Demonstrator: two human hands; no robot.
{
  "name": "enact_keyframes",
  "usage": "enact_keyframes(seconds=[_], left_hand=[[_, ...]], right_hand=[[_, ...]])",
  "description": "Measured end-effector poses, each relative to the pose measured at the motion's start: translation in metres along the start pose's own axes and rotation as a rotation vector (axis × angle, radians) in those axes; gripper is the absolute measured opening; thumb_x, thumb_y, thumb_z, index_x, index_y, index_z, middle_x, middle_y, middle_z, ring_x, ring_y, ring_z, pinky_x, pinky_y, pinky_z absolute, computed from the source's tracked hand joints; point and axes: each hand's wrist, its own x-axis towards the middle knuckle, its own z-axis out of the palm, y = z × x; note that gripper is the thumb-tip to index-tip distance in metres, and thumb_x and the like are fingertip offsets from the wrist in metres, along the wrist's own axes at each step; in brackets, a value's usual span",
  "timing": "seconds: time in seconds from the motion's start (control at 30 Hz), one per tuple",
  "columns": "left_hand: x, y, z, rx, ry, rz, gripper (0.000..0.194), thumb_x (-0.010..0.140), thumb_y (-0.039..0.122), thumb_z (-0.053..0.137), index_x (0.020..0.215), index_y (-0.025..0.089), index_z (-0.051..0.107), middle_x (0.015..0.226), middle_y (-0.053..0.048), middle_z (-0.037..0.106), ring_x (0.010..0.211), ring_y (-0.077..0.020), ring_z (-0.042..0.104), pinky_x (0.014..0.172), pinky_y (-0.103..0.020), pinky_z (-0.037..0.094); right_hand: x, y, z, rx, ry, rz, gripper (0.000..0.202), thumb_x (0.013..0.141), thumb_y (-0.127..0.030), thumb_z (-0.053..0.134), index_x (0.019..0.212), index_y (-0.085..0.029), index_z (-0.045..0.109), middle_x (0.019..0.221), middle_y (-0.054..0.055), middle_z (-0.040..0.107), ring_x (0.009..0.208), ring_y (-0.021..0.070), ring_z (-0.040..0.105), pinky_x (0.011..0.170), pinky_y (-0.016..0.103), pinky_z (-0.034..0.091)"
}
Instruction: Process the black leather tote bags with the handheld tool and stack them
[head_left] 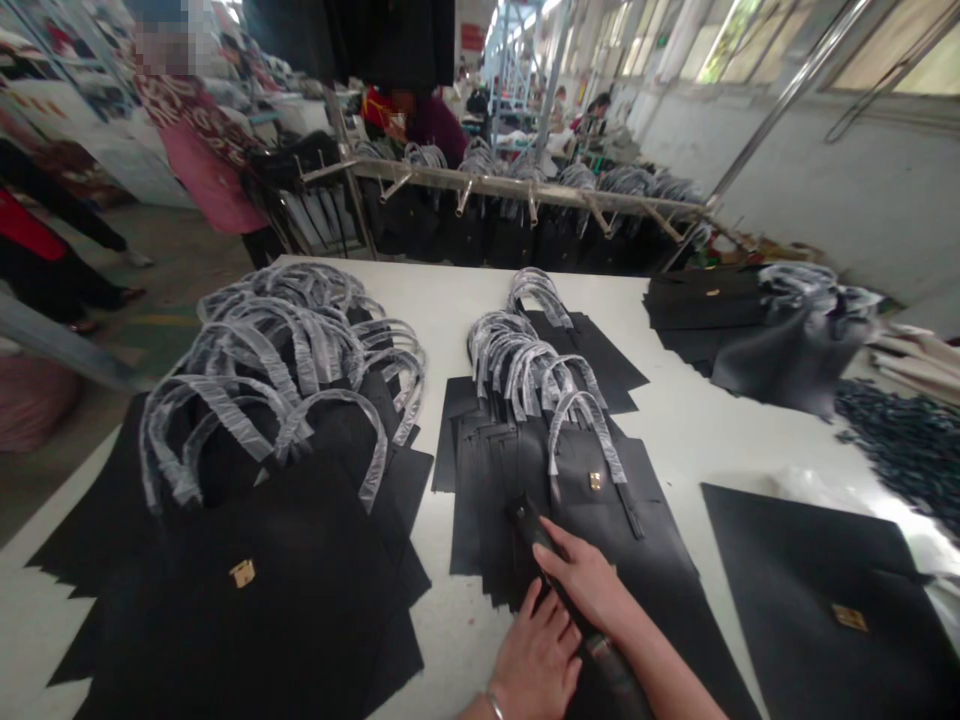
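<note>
Plainly, the white table (465, 290) filled most of the view, with a heap of black bags (300, 600) on its left side, a middle stack (480, 500) and a single bag (817, 570) at the right. Beyond its far edge stood a metal rack (495, 183) with pegs; windows (765, 40) ran along the pale wall (885, 170) to the right, and people (202, 150) stood or worked farther back.

The black piece (559, 570) lay over the near part of the middle stack, its long axis slanting, the far end pointing away and leftward, the near end toward the wearer and rightward. The right hand (589, 585) was closed on it, fingers and thumb clamped around its upper part. The left hand (536, 650) touched its left side, fingers slightly spread; whether they pinched it, I cannot tell.
</note>
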Motion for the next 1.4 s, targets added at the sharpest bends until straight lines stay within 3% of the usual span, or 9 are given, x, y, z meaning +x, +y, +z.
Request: enact_keyframes(seconds=[0.2, 0.37, 0.53, 0.73, 0.87, 1.0, 1.1, 1.23, 1.4], left_hand=[[0.001, 0.002, 0.000, 0.008, -0.003, 0.004, 0.046, 0.095, 0.042, 0.043, 0.138, 0.023, 0.045, 0.139, -0.003, 0.051, 0.135, -0.0229, 0.033, 0.118, -0.046, 0.007], [0.000, 0.001, 0.003, 0.022, -0.019, 0.004, 0.045, 0.094, 0.040, 0.044, 0.135, 0.023, 0.050, 0.130, -0.004, 0.059, 0.131, -0.0235, 0.038, 0.118, -0.047, 0.006], [-0.001, 0.000, 0.001, 0.029, -0.017, 0.017, 0.050, 0.090, 0.037, 0.051, 0.138, 0.024, 0.046, 0.140, -0.005, 0.050, 0.135, -0.0265, 0.034, 0.117, -0.051, 0.008], [0.000, 0.002, 0.000, 0.003, -0.002, -0.006, 0.050, 0.093, 0.038, 0.047, 0.140, 0.024, 0.042, 0.140, -0.004, 0.049, 0.135, -0.0244, 0.033, 0.117, -0.048, 0.011], [0.001, 0.001, 0.000, -0.006, -0.007, 0.014, 0.048, 0.094, 0.038, 0.045, 0.140, 0.025, 0.042, 0.138, -0.003, 0.052, 0.133, -0.0228, 0.036, 0.117, -0.047, 0.009], [-0.007, -0.003, -0.002, 0.062, 0.017, 0.030, 0.044, 0.095, 0.040, 0.044, 0.135, 0.023, 0.047, 0.139, -0.004, 0.050, 0.133, -0.0233, 0.036, 0.117, -0.048, 0.007], [-0.015, -0.005, -0.002, 0.115, 0.028, 0.043, 0.037, 0.094, 0.037, 0.045, 0.126, 0.020, 0.055, 0.133, -0.006, 0.055, 0.125, -0.0235, 0.045, 0.117, -0.048, 0.008], [-0.003, 0.000, -0.004, 0.121, 0.072, -0.121, 0.028, 0.091, 0.030, 0.048, 0.113, 0.019, 0.061, 0.114, -0.006, 0.065, 0.107, -0.0218, 0.057, 0.114, -0.045, 0.020], [0.032, -0.007, -0.016, 0.158, 0.089, -0.016, 0.042, 0.093, 0.027, 0.045, 0.135, 0.022, 0.047, 0.149, -0.008, 0.038, 0.135, -0.0253, 0.035, 0.114, -0.050, 0.018]], right_hand=[[-0.008, 0.014, 0.009, -0.046, -0.026, -0.013, 0.061, 0.084, -0.044, 0.052, 0.136, -0.013, 0.053, 0.126, 0.013, 0.066, 0.117, 0.0282, 0.060, 0.102, 0.038, 0.042], [0.009, -0.005, 0.025, -0.045, 0.057, -0.037, 0.060, 0.085, -0.042, 0.053, 0.137, -0.013, 0.051, 0.122, 0.014, 0.068, 0.115, 0.0284, 0.062, 0.099, 0.036, 0.044], [-0.003, -0.001, 0.011, 0.165, 0.184, -0.067, 0.062, 0.085, -0.048, 0.054, 0.139, -0.020, 0.049, 0.124, 0.007, 0.068, 0.117, 0.0256, 0.061, 0.100, 0.035, 0.045], [-0.018, 0.026, 0.011, 0.059, 0.038, -0.014, 0.059, 0.082, -0.044, 0.058, 0.134, -0.017, 0.055, 0.125, 0.010, 0.067, 0.115, 0.0283, 0.061, 0.103, 0.039, 0.042], [-0.009, 0.008, 0.023, 0.007, 0.083, -0.065, 0.060, 0.084, -0.042, 0.055, 0.136, -0.012, 0.053, 0.119, 0.014, 0.070, 0.109, 0.0292, 0.065, 0.099, 0.040, 0.045], [-0.020, 0.000, -0.004, 0.233, 0.164, -0.063, 0.061, 0.082, -0.046, 0.058, 0.137, -0.020, 0.052, 0.101, 0.006, 0.075, 0.086, 0.0237, 0.070, 0.078, 0.033, 0.054], [-0.044, 0.026, -0.037, 0.450, 0.170, 0.081, 0.067, 0.082, -0.050, 0.057, 0.142, -0.024, 0.044, 0.071, -0.002, 0.068, 0.047, 0.0146, 0.061, 0.045, 0.025, 0.048], [-0.069, 0.087, -0.066, 0.562, 0.246, 0.268, 0.073, 0.080, -0.052, 0.061, 0.143, -0.022, 0.039, 0.060, -0.006, 0.058, 0.040, 0.0122, 0.056, 0.037, 0.023, 0.043], [-0.064, 0.124, -0.065, 0.628, 0.234, 0.370, 0.070, 0.082, -0.049, 0.061, 0.141, -0.019, 0.039, 0.055, -0.005, 0.058, 0.036, 0.0128, 0.056, 0.034, 0.022, 0.043]])
